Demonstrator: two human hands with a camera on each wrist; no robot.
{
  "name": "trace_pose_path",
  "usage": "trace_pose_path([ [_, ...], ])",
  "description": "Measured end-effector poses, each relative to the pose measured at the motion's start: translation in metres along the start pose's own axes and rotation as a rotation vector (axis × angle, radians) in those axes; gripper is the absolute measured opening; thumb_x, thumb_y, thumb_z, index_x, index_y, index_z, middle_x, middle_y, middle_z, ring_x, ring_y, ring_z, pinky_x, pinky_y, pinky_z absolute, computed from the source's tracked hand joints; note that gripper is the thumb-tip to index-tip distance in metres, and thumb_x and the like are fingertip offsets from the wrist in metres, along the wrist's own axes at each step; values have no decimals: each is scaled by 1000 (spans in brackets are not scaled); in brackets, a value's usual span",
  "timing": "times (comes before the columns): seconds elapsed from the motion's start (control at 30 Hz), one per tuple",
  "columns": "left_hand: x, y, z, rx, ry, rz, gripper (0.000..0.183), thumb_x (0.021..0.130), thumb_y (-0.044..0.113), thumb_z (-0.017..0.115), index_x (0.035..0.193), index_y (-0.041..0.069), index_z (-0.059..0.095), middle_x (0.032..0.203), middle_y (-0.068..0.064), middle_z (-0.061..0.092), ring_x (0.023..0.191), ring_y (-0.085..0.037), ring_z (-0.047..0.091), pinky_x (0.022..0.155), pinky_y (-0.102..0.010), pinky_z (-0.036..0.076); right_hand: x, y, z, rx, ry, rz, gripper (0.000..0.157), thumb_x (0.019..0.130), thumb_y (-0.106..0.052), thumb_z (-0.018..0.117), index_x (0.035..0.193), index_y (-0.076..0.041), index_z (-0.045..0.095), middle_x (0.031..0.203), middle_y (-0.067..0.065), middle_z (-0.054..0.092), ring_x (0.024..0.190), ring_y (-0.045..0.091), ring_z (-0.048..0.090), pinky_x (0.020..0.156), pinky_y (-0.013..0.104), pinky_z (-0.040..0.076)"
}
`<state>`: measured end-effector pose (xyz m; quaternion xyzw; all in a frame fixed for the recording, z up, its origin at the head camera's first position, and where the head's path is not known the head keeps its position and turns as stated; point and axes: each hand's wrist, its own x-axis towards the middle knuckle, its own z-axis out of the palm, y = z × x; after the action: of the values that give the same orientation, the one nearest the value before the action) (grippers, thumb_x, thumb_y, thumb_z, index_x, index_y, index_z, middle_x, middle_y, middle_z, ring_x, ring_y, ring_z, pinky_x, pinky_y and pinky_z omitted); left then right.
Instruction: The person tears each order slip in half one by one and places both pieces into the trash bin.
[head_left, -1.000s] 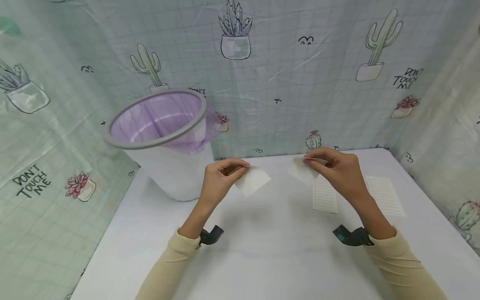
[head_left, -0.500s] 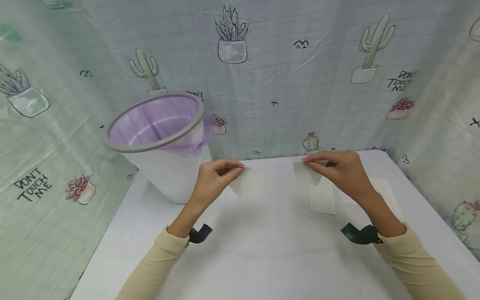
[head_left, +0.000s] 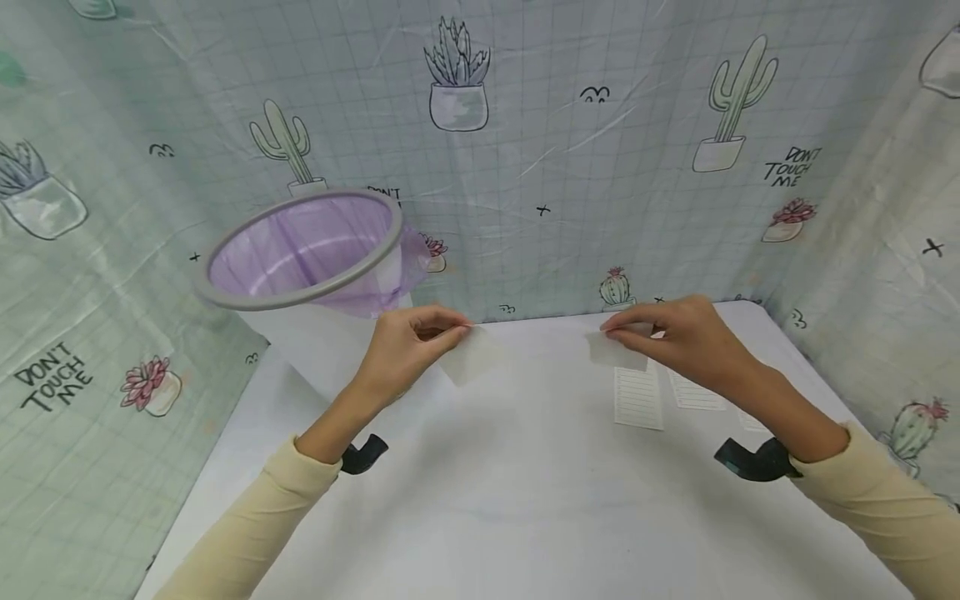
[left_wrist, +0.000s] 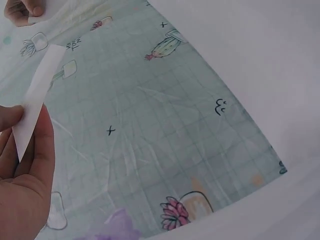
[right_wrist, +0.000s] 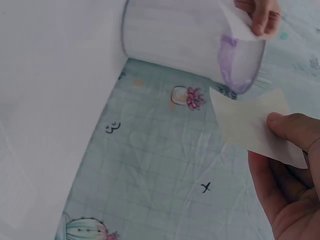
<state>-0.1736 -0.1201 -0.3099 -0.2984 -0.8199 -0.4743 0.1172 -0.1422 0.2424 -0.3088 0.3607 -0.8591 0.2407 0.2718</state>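
My left hand [head_left: 401, 350] pinches a small pale piece of paper [head_left: 467, 354] by its edge, thumb against fingertips. In the left wrist view that paper [left_wrist: 40, 95] appears as a narrow white strip slanting up from the fingers. Opposite it, my right hand [head_left: 686, 337] pinches a second pale piece of paper [head_left: 618, 350] at one corner. The right wrist view shows this sheet [right_wrist: 250, 120] slightly curved, its face blank, with the thumb on top. Both papers are held up over the white table [head_left: 517, 517], a gap between them.
At the back left stands a white bin [head_left: 292, 350] with a grey rim [head_left: 300, 297] and a purple liner [head_left: 307, 242]. Several lined paper slips [head_left: 637, 400] lie on the table below my right hand. A cactus-print sheet [head_left: 517, 167] encloses the table behind and beside.
My left hand has drawn a little to the left with its paper, widening the gap. Both forearms have spread outward, the wrists turning. The head view has shifted slightly.
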Motion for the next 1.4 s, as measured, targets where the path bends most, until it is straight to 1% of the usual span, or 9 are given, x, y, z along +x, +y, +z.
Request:
trace_pose_path([
  [0.1,1,1,-6,17,-30,13,8,91,9,77,99,8,80,95,-2,78,85,-13,74,75,-25,59,8,-3,-3,-5,-37,-52,27,76,5,84,94,-15,80,87,-6,78,59,-5,53,60,13,50],
  [0.23,1,-4,-14,64,-79,67,7,91,7,77,98,8,79,95,-1,77,87,-12,74,77,-25,59,19,-7,-8,-4,-71,-98,27,74,5,85,93,-13,81,84,-6,77,57,-6,50,54,11,43],
  [0.33,0,-7,-22,114,-119,94,7,91,5,76,96,8,79,95,0,77,89,-12,74,79,-25,59,25,-10,-12,-9,-107,-105,25,75,5,85,93,-12,81,83,-6,77,59,-4,56,53,10,43],
  [0.47,-4,-9,-32,156,-161,85,10,91,1,75,96,8,79,96,-1,77,91,-14,74,81,-26,59,33,-13,-15,-32,-153,-128,24,75,4,85,93,-12,81,85,-5,77,67,0,67,57,10,48],
  [0.67,-8,-6,-48,192,-194,91,11,91,-2,74,99,4,80,96,-6,78,90,-17,75,80,-28,60,47,-14,-17,-53,-161,-246,27,72,5,86,92,-12,80,84,-6,77,70,4,71,60,17,54],
  [0.77,-5,0,-55,226,-199,105,12,90,-3,75,97,4,80,94,-5,78,88,-16,75,79,-28,60,55,-16,-19,-60,-175,-283,28,71,7,86,91,-12,79,83,-6,77,72,5,71,62,20,56],
  [1.03,7,23,-63,293,-211,95,10,90,0,74,95,5,81,92,-4,78,86,-15,75,81,-33,60,69,-24,-33,-94,-209,-292,28,72,8,86,90,-12,77,83,-7,76,74,6,72,65,20,56],
  [1.23,8,35,-68,314,-213,106,11,89,-2,74,94,4,81,92,-4,78,88,-16,75,84,-34,60,74,-25,-41,-136,-204,-294,29,73,5,86,90,-17,77,83,-11,75,70,3,69,63,16,53],
  [1.4,8,41,-77,351,-222,133,11,89,-2,75,95,5,81,93,-3,78,88,-15,75,85,-34,59,78,-29,-47,-141,-235,-277,28,74,3,86,90,-19,78,84,-12,75,70,3,69,62,16,54],
])
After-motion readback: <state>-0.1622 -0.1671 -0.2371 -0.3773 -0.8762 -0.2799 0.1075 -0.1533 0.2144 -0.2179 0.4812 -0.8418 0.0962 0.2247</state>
